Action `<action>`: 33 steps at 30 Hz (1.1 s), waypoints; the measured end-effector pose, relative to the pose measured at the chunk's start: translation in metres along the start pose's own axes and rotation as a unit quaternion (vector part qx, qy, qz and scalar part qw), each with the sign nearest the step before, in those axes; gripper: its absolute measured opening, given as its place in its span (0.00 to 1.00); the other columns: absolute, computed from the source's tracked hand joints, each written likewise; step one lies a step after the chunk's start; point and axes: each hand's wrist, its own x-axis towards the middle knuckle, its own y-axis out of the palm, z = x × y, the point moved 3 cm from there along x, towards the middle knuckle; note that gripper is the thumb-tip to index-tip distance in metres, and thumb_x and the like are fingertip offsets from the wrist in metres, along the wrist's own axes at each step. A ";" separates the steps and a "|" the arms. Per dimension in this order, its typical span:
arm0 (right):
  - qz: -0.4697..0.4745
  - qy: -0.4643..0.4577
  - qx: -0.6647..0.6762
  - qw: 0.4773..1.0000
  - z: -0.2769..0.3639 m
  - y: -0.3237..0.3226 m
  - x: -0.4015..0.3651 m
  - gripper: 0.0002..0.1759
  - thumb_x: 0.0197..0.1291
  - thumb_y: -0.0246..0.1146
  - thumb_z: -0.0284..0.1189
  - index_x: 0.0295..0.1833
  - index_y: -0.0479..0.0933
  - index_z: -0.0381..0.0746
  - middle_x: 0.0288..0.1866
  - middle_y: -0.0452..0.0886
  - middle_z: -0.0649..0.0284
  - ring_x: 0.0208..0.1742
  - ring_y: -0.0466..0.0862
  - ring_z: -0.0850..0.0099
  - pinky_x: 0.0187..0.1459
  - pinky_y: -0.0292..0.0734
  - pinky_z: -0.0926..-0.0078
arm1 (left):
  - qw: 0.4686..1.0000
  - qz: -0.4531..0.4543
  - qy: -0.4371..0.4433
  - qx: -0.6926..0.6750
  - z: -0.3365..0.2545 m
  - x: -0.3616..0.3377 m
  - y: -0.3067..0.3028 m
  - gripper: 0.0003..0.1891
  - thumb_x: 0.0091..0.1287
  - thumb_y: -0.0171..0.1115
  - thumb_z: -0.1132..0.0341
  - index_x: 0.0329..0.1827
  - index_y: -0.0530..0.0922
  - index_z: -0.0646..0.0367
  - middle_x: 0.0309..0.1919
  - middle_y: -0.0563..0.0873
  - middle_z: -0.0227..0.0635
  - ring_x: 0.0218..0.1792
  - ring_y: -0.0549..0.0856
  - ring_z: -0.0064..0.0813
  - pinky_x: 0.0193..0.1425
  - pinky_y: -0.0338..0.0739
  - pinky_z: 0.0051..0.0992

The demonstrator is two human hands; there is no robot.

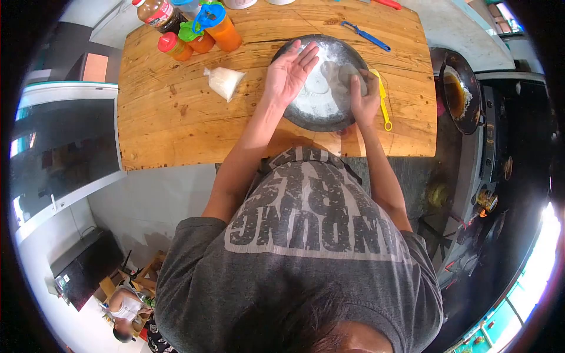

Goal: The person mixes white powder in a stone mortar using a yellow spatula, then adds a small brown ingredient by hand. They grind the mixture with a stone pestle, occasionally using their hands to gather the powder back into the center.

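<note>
A wide dark round dish (312,125), dusted inside with white powder that looks like flour (312,88), sits on the table in front of me. My left hand (291,73) is over its left side, palm up, fingers stretched and holding nothing. At the right rim, my right hand (366,100) has its thumb raised and its fingers curled at a flat, round, greyish piece of dough (349,73). Part of that piece is hidden by the hand. A yellow plastic tool (385,109) with a ringed handle lies beside the right hand.
On the wooden table (176,129) are a bag of white powder (223,82), a blue peeler-like tool (366,36), an orange blue-lidded container (223,32) and a dark sauce bottle (159,15). A pan (462,91) stands at the right. Another person (125,306) is at lower left.
</note>
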 end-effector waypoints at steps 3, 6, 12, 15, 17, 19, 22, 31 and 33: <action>0.002 0.135 0.194 0.972 0.021 0.004 -0.001 0.20 0.69 0.55 0.42 0.55 0.71 0.36 0.42 0.79 0.60 0.35 0.80 0.68 0.40 0.78 0.71 | 0.994 0.025 -0.017 -0.105 0.000 -0.001 0.001 0.21 0.76 0.40 0.60 0.66 0.60 0.61 0.69 0.58 0.63 0.73 0.57 0.55 0.76 0.54 0.54; 0.028 0.269 0.394 0.878 0.053 0.011 -0.002 0.24 0.72 0.47 0.49 0.53 0.71 0.37 0.40 0.78 0.62 0.32 0.79 0.70 0.49 0.79 0.66 | 1.000 0.005 0.005 -0.028 0.005 -0.002 0.008 0.30 0.74 0.34 0.46 0.69 0.58 0.60 0.69 0.59 0.63 0.73 0.57 0.54 0.76 0.53 0.52; 0.078 0.356 0.660 0.657 0.068 0.037 -0.009 0.25 0.72 0.46 0.52 0.45 0.72 0.39 0.31 0.74 0.61 0.33 0.76 0.69 0.62 0.73 0.50 | 0.995 -0.027 0.025 0.090 0.019 -0.009 0.015 0.35 0.71 0.35 0.37 0.68 0.60 0.59 0.68 0.63 0.55 0.67 0.66 0.45 0.72 0.59 0.46; 0.054 0.391 0.649 0.650 0.058 0.043 -0.018 0.27 0.71 0.45 0.52 0.45 0.71 0.36 0.31 0.73 0.61 0.34 0.76 0.69 0.64 0.72 0.49 | 0.995 -0.019 0.017 0.096 0.022 -0.010 0.017 0.35 0.66 0.40 0.32 0.59 0.70 0.53 0.65 0.70 0.45 0.64 0.68 0.35 0.72 0.55 0.37; 0.035 0.389 0.614 0.686 0.040 0.045 -0.027 0.27 0.71 0.46 0.52 0.46 0.70 0.36 0.32 0.72 0.60 0.34 0.76 0.69 0.64 0.72 0.50 | 0.996 -0.018 0.022 0.086 0.021 -0.008 0.015 0.34 0.66 0.41 0.32 0.60 0.70 0.52 0.65 0.70 0.45 0.65 0.67 0.35 0.72 0.54 0.37; -0.004 0.397 0.610 0.686 0.033 0.042 -0.030 0.26 0.71 0.47 0.50 0.47 0.70 0.35 0.33 0.72 0.60 0.35 0.76 0.69 0.65 0.72 0.51 | 0.996 -0.017 0.027 0.083 0.019 -0.008 0.013 0.34 0.66 0.42 0.32 0.60 0.69 0.52 0.66 0.69 0.45 0.66 0.65 0.34 0.72 0.54 0.36; 0.004 0.366 0.608 0.705 0.036 0.037 -0.030 0.24 0.71 0.49 0.49 0.48 0.70 0.36 0.33 0.73 0.61 0.36 0.76 0.70 0.64 0.73 0.52 | 0.997 -0.015 0.027 0.072 0.020 -0.010 0.009 0.34 0.67 0.41 0.33 0.61 0.68 0.54 0.66 0.68 0.48 0.67 0.65 0.37 0.72 0.56 0.38; 0.133 0.186 0.052 0.972 0.039 -0.006 0.006 0.23 0.65 0.59 0.48 0.55 0.76 0.42 0.33 0.83 0.61 0.28 0.80 0.70 0.35 0.78 0.74 | 0.924 -0.014 0.197 0.327 -0.021 -0.021 0.011 0.22 0.74 0.44 0.49 0.57 0.67 0.59 0.61 0.73 0.49 0.63 0.73 0.39 0.71 0.63 0.39; 0.200 0.089 -0.096 0.971 0.035 -0.012 0.006 0.24 0.63 0.61 0.50 0.57 0.77 0.45 0.38 0.86 0.58 0.34 0.84 0.68 0.37 0.79 0.74 | 0.864 -0.034 0.290 0.411 -0.037 -0.038 0.003 0.21 0.73 0.48 0.49 0.56 0.66 0.58 0.59 0.75 0.44 0.62 0.73 0.37 0.70 0.62 0.38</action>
